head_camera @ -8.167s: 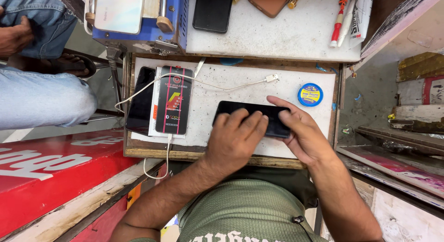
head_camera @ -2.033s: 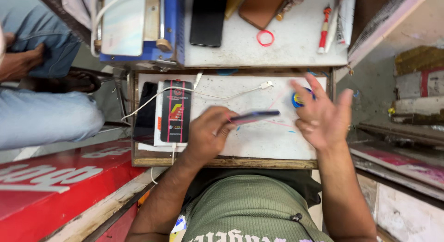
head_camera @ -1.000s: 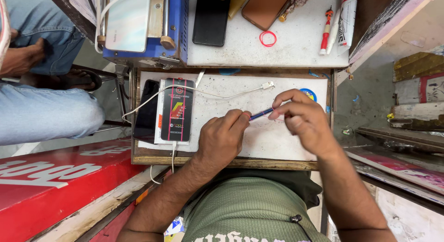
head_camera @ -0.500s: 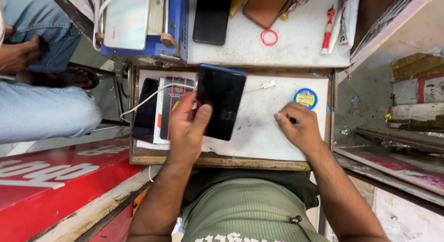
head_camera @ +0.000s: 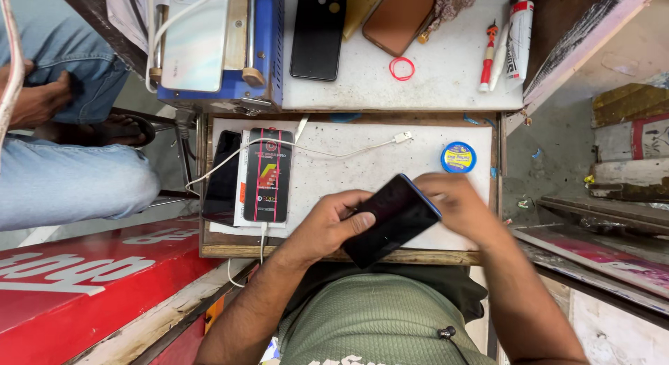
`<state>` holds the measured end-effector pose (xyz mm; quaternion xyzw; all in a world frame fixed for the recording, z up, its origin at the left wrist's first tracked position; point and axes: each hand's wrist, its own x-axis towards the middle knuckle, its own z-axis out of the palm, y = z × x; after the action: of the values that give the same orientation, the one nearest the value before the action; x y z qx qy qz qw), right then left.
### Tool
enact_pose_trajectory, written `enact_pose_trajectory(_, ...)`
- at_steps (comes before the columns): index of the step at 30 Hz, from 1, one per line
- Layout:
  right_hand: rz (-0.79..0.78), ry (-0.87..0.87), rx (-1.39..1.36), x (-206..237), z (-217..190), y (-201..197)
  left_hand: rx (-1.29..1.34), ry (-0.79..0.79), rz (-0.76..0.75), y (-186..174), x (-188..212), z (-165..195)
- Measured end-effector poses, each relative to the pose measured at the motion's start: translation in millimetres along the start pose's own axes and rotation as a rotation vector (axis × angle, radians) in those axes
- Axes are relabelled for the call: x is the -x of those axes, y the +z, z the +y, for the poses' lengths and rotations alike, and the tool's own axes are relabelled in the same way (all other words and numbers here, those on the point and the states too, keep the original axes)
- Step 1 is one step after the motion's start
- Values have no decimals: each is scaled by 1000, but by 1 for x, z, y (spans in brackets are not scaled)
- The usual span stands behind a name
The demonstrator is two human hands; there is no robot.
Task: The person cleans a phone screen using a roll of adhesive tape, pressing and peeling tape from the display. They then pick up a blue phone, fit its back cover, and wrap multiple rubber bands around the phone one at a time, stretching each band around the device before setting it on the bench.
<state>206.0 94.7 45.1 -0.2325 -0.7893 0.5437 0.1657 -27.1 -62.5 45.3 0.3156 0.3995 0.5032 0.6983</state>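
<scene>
My left hand [head_camera: 327, 225] grips a black smartphone [head_camera: 391, 218] with a blue edge, holding it tilted over the near edge of the white work board [head_camera: 362, 171]. The thumb lies across the phone's dark face. My right hand [head_camera: 463, 211] is blurred and sits at the phone's upper right corner, touching its edge. Whether its fingers grip the phone I cannot tell.
A black and red box [head_camera: 265, 175] with a white cable [head_camera: 334, 150] lies on the board's left. A small round blue tin [head_camera: 458, 157] sits at the right. Beyond are a blue machine [head_camera: 216, 51], a black phone [head_camera: 319, 32], a brown case [head_camera: 397, 20], a red ring [head_camera: 402, 69]. Another person's jeans-clad leg [head_camera: 70, 184] is at left.
The phone has come down from the middle of the board to its near edge and turned diagonal. My right hand has moved from the blue tin to the phone's upper corner.
</scene>
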Motion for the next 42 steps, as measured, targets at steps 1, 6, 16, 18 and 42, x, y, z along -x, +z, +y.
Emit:
enact_pose_trajectory(1,167,125,147,6,1,-15,11,-14,37,-4,1,2)
enact_pose_trajectory(6,814,135,1168,40,-16,-101,112,83,166,-15,5,2)
enact_pose_trajectory(16,508,-151,814,-87,-14,-32,121,120,214,-11,0,-1)
enact_pose_trajectory(18,459,-173,868,-119,-17,-33,140,137,217,-9,4,1)
enact_pose_trajectory(42,-93,207,-360,-32,-40,27,312,94,-34,-9,-18,5)
